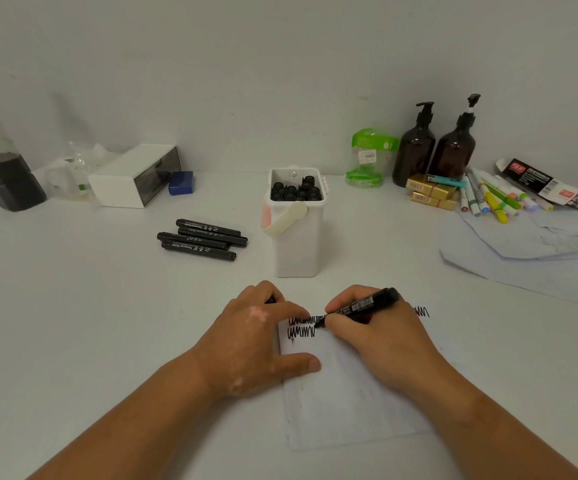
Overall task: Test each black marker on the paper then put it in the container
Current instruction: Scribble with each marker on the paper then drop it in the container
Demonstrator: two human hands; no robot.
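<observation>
My right hand point(377, 336) pinches an uncapped black marker point(363, 304) with its tip on the white paper point(346, 403), at the end of two rows of black scribbles point(301, 326). My left hand point(256, 337) rests on the paper's left edge, thumb and forefinger spread flat, and a black cap point(271, 300) shows under its curled fingers. Behind the hands stands the white container point(296, 244) with a cream handle, holding several black markers upright. Several capped black markers point(202, 239) lie in a pile left of the container.
A white box point(131, 176) and a blue block point(181, 182) sit at the back left, beside a dark bottle point(10, 183). At the back right stand two brown pump bottles point(433, 147), a green pack point(367, 157), gold boxes point(431, 192), coloured markers point(495, 199) and loose paper sheets point(523, 251).
</observation>
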